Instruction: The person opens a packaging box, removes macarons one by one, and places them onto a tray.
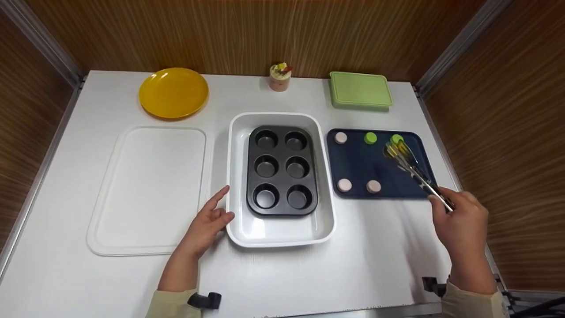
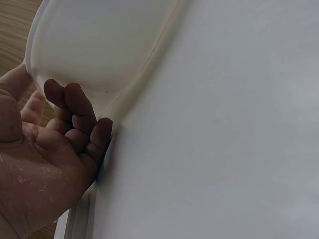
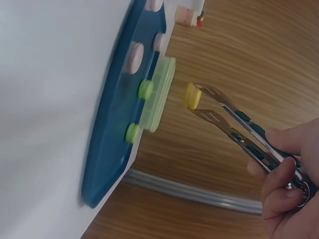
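My right hand (image 1: 461, 221) grips metal serving tongs (image 1: 426, 183) with dark inlays on the arms. Between the tong tips sits a yellow macaron (image 3: 192, 97), held over a navy tray (image 1: 353, 161). On that tray lie pale pink macarons (image 1: 373, 186) and green macarons (image 1: 370, 138). At the left side of a deep white baking dish (image 1: 282, 234), my left hand (image 1: 205, 227) rests its thumb and straight index finger against the rim, the other fingers loosely bent. A dark muffin tin (image 1: 282, 176) with several cups stands in the dish, no macaron in its cups.
A flat white tray (image 1: 150, 190) lies to the left, with a yellow plate (image 1: 174, 92) behind it. At the back are a dessert cup (image 1: 280, 78) and a light green lidded box (image 1: 361, 89). Wood-grain walls (image 1: 507, 110) enclose the table.
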Demonstrator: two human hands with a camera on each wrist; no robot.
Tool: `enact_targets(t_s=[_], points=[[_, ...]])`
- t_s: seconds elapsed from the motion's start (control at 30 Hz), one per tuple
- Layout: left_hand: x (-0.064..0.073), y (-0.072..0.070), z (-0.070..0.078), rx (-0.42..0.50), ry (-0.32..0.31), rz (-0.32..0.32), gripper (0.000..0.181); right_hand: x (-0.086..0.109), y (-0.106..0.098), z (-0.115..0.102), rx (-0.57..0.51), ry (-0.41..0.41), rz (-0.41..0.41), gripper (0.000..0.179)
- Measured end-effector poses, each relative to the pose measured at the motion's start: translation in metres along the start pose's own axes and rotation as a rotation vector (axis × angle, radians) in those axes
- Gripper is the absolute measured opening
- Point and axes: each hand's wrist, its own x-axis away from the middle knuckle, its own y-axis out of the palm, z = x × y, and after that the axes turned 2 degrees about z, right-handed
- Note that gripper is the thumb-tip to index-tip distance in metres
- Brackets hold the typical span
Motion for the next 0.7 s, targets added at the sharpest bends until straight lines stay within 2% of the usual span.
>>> enact_targets(t_s=[0.27,0.5,0.7], points=[[0.000,0.000,0.000,0.010,0.004,-0.010,0.074,0.011,-0.010,0.014,0.070,0.070,-0.031,0.024],[0.002,0.002,0.003,-0.002,-0.016,0.009,0.073,0.021,-0.017,0.023,0.095,0.135,-0.067,0.024],[0.002,0.002,0.005,-0.017,-0.023,0.013,0.073,0.032,-0.020,0.032,0.121,0.203,-0.125,0.026]])
